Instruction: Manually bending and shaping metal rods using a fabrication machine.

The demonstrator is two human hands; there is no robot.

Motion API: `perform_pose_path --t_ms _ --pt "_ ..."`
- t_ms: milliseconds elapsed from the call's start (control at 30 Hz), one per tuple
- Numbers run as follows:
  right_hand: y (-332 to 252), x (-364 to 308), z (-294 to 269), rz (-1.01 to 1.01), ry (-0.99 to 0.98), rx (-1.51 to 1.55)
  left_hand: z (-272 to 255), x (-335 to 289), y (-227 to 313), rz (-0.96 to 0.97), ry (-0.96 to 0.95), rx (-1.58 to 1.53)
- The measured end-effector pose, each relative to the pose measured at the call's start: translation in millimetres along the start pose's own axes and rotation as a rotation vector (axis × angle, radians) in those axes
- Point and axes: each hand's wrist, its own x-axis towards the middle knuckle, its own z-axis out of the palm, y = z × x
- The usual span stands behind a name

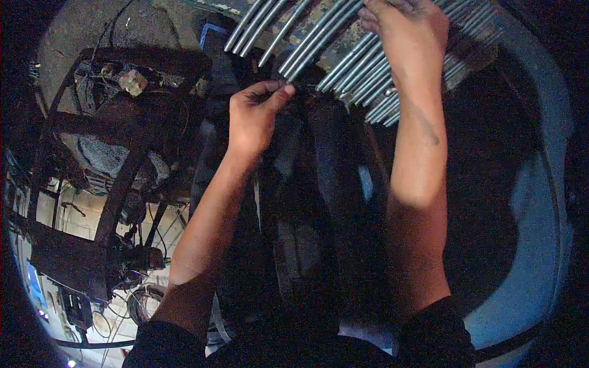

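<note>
Several long, shiny metal rods (pixel 359 69) lie side by side at a slant across a worn bench top (pixel 319 13), their near ends jutting past its edge. My left hand (pixel 253 119) is closed in a pinch, thumb and fingers at the near end of one metal rod (pixel 310 52) in the middle group. Farther up, at the top edge of the view, my right hand (pixel 412 27) curls its fingers at the upper part of the same group. Its fingertips are partly hidden, and more rods pass beneath the wrist. A smaller group of rods (pixel 254 27) lies to the left.
On the left stands a dark machine frame (pixel 123 184) with a pale lump (pixel 133 83) on it. Coiled cables (pixel 144 300) lie on the light tiled floor (pixel 73 221) below. A blue curved surface (pixel 521 257) borders the right side. Deep shadow covers the area under the bench.
</note>
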Motion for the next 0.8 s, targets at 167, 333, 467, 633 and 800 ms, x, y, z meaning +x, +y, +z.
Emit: perform_pose_path --t_ms 167,333,467,633,800 --pt "-23 -4 7 0.121 0.086 -0.033 2 1 -5 -0.004 -0.011 -0.098" --pt "-5 -6 -13 -0.328 -0.175 -0.281 4 0 -6 0.010 0.010 -0.139" --pt "-1 -5 10 0.063 0.126 0.046 5 1 -7 -0.032 -0.028 -0.202" --pt "-12 -20 24 -0.063 0.266 -0.065 8 -3 0 -0.026 -0.021 -0.158" --pt "-12 -18 17 -0.023 0.205 -0.060 9 -3 -1 0.012 -0.025 -0.155"
